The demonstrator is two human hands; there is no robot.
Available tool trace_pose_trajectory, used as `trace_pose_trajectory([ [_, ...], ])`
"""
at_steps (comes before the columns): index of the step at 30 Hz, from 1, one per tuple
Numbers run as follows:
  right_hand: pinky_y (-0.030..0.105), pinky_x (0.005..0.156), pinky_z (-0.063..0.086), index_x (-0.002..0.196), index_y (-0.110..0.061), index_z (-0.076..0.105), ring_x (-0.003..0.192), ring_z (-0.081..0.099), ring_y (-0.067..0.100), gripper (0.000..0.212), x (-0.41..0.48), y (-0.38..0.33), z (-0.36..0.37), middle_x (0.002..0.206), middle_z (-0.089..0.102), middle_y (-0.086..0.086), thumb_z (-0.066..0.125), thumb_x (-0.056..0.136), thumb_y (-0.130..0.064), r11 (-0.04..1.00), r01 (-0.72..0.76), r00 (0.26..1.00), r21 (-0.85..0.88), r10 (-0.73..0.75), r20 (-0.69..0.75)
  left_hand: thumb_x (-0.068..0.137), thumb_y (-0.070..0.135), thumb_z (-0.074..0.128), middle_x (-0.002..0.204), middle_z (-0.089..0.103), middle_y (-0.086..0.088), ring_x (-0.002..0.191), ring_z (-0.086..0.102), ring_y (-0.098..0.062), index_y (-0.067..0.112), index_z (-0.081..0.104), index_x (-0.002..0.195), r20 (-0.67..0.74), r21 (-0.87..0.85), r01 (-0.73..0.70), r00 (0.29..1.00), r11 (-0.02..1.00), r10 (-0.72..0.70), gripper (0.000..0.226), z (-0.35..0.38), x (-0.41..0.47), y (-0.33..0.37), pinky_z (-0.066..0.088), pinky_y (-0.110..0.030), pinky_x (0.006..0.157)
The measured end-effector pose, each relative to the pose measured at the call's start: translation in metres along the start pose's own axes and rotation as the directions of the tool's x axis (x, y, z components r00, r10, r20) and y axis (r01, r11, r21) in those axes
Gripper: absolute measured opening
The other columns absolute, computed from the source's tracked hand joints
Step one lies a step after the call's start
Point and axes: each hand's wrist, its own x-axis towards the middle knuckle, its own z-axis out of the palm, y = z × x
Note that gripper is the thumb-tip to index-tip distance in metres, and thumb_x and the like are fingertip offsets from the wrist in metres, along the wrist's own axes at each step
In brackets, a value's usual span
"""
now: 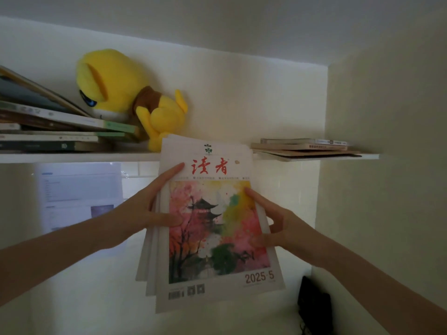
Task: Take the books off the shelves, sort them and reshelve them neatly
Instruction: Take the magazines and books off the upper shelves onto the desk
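two hands hold one stack of magazines [212, 226], at least three by its edges. the left hand [154, 209] and right hand [278, 228] have their fingers [254, 197] clamped on its sides. just above the fingers, one white shelf [72, 157] carries a left book pile [60, 131], a right book pile [307, 147] of about four, and one yellow plush toy [125, 93], between pale walls.

The magazine [217, 238] has a white cover with red title characters and pink, yellow and green watercolour splashes around a dark pagoda. On the white shelf [72, 157], the plush toy [113, 81] is yellow with a brown collar, and the books [60, 134] at left have green spines.
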Motion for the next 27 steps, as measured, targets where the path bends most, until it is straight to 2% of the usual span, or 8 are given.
trace_pose_trajectory([
  [3,0.050,0.084,0.056,0.144,-0.045,0.028,0.114,0.062,0.028,0.092,-0.016,0.015,-0.003,0.139,0.050,-0.009,0.064,0.081,0.011,0.999,-0.003,1.000,0.049,0.004,-0.013,0.071,0.008,0.071,0.122,0.047,0.030,0.099,0.060,0.005,0.063,0.036,0.126,0.026,0.006,-0.009,1.000,1.000,0.008,0.085,0.015,0.000,-0.012,0.058,-0.028,0.068],
  [6,0.042,0.080,0.058,0.144,-0.045,0.029,0.114,0.062,0.024,0.093,-0.029,0.025,-0.005,0.139,0.049,-0.011,0.064,0.080,0.013,0.999,0.005,0.998,0.049,-0.001,-0.069,0.069,0.016,0.073,0.116,0.048,0.039,0.101,0.058,0.008,0.068,0.034,0.123,0.063,0.035,-0.012,0.998,0.999,0.010,0.085,0.028,0.006,-0.017,0.058,-0.029,0.071],
  [14,0.041,0.079,0.058,0.142,-0.048,0.030,0.113,0.063,0.023,0.094,-0.046,0.029,-0.013,0.139,0.049,-0.012,0.067,0.078,0.011,0.999,-0.013,0.991,0.044,0.019,-0.132,0.069,0.012,0.072,0.115,0.048,0.038,0.101,0.060,0.006,0.066,0.031,0.126,0.090,0.052,-0.021,0.996,0.998,0.016,0.088,0.043,0.014,-0.013,0.058,-0.029,0.068],
  [17,0.040,0.077,0.058,0.141,-0.051,0.030,0.112,0.064,0.021,0.096,-0.059,0.042,-0.014,0.138,0.050,-0.012,0.069,0.078,0.008,0.997,-0.076,0.988,0.035,0.080,-0.135,0.067,0.014,0.074,0.120,0.047,0.036,0.105,0.059,0.004,0.066,0.031,0.128,0.131,0.056,0.006,0.991,0.998,-0.013,0.090,0.054,0.006,-0.025,0.058,-0.030,0.073],
  [20,0.046,0.084,0.056,0.139,-0.057,0.028,0.113,0.063,0.020,0.098,-0.078,0.071,-0.017,0.134,0.054,-0.014,0.074,0.076,0.002,0.982,-0.186,0.972,0.028,0.188,-0.143,0.069,0.017,0.077,0.132,0.040,0.033,0.113,0.055,0.003,0.063,0.026,0.133,0.199,0.102,0.043,0.978,0.994,-0.063,0.094,0.072,0.004,-0.056,0.055,-0.030,0.086],
  [22,0.047,0.088,0.055,0.141,-0.055,0.023,0.112,0.063,0.017,0.101,-0.089,0.094,-0.021,0.130,0.057,-0.015,0.075,0.075,0.001,0.966,-0.260,0.952,0.013,0.259,-0.163,0.071,0.019,0.077,0.133,0.037,0.033,0.113,0.054,0.006,0.061,0.021,0.136,0.246,0.119,0.090,0.962,0.989,-0.118,0.096,0.086,0.009,-0.083,0.053,-0.027,0.089],
  [25,0.041,0.088,0.055,0.144,-0.051,0.015,0.112,0.062,0.013,0.104,-0.101,0.128,-0.027,0.130,0.053,-0.015,0.074,0.076,0.002,0.936,-0.352,0.917,0.002,0.345,-0.201,0.074,0.020,0.076,0.135,0.033,0.028,0.110,0.053,0.013,0.054,0.012,0.141,0.327,0.185,0.140,0.925,0.973,-0.195,0.098,0.109,0.028,-0.125,0.051,-0.017,0.085],
  [27,0.031,0.081,0.058,0.145,-0.050,0.009,0.107,0.064,0.006,0.105,-0.106,0.147,-0.032,0.128,0.052,-0.018,0.074,0.077,-0.001,0.916,-0.400,0.895,-0.024,0.385,-0.224,0.076,0.020,0.075,0.139,0.033,0.021,0.109,0.052,0.012,0.052,0.009,0.140,0.364,0.221,0.162,0.901,0.962,-0.236,0.098,0.127,0.042,-0.151,0.049,-0.012,0.082],
])
